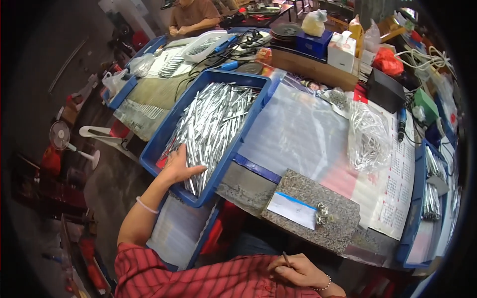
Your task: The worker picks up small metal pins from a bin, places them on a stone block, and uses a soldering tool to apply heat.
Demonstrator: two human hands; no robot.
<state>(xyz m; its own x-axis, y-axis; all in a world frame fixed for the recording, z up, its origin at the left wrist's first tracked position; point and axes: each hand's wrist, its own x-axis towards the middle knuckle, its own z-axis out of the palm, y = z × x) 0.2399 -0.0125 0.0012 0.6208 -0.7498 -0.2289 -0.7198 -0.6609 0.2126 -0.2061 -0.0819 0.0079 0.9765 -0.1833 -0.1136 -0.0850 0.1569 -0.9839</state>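
A deep blue plastic tray (233, 151) at centre left is heaped with long, slim silvery metal pieces (216, 116). Over its near left part reaches my left hand (178, 166), thumb and fingers spread, resting on or just above the pieces. Something red shows beside that hand at the tray's wall. Low in front of my body, my right hand (297, 270) is closed around a thin dark stick (286, 258), most of which is hidden by the fingers. Ahead of it lies a speckled stone slab (303, 186), bearing a white pad with a blue edge (291, 210).
Small shiny bits (322, 213) sit on the slab. Beyond are a clear plastic sheet (298, 131) and a bag of metal pieces (368, 139). Another blue tray (415, 238) stands far right. A black box (386, 89) is behind. A person (195, 17) sits across the table.
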